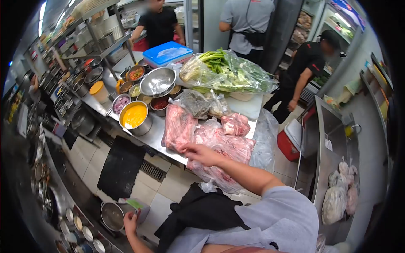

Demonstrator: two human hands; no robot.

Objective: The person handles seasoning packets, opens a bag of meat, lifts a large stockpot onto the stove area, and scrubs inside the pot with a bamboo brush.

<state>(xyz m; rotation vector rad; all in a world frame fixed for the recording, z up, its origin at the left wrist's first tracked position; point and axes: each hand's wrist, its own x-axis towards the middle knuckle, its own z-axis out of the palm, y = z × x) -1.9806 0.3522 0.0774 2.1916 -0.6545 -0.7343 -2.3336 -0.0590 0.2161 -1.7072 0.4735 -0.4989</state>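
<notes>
My left hand (pixel 131 222) is low in the view, its fingers closed at the rim of a metal container (pixel 143 213) with something green at its top. A round metal pot (pixel 112 216) stands right beside that hand. My right hand (pixel 203 154) reaches over the table, fingers loosely apart, at the lower edge of a plastic bag of raw meat (pixel 179 124). Under and beside my right forearm lies a larger clear bag of raw meat (pixel 225 145). A smaller meat bag (pixel 235 124) rests behind it.
A pot of yellow liquid (pixel 134 116), a steel bowl (pixel 158 81), bagged green vegetables (pixel 228 69) and a blue-lidded box (pixel 168 53) crowd the table. Co-workers stand behind it and at the right (pixel 310 67). A red cooler (pixel 289 141) sits on the floor near a sink (pixel 333 139).
</notes>
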